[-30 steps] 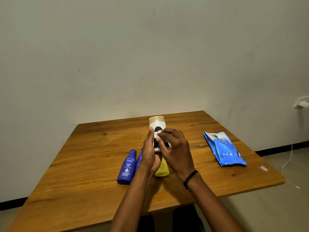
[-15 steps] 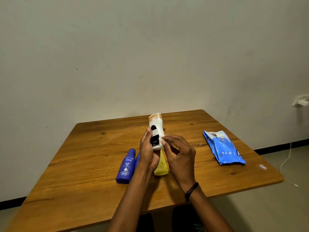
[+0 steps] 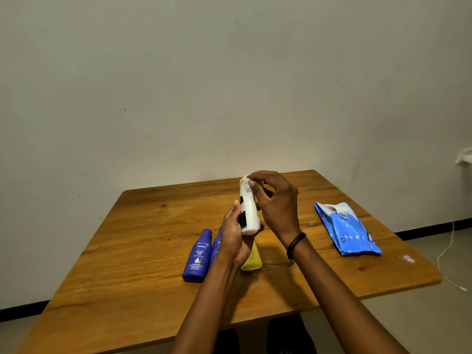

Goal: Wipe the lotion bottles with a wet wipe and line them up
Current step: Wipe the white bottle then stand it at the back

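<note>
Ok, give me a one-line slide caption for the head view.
Left hand holds white bottle, right hand at its cap; blue bottle and wipes pack on table.

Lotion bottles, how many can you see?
4: white plastic bottle held in both hands; dark blue Nivea bottle, second blue bottle mostly hidden, yellow bottle lying on the table.

Bare table (image 3: 143,251) left of the lying blue bottle (image 3: 198,254), open wood between yellow bottle (image 3: 252,259) and blue wipes pack (image 3: 350,233), far edge unobstructed
</note>
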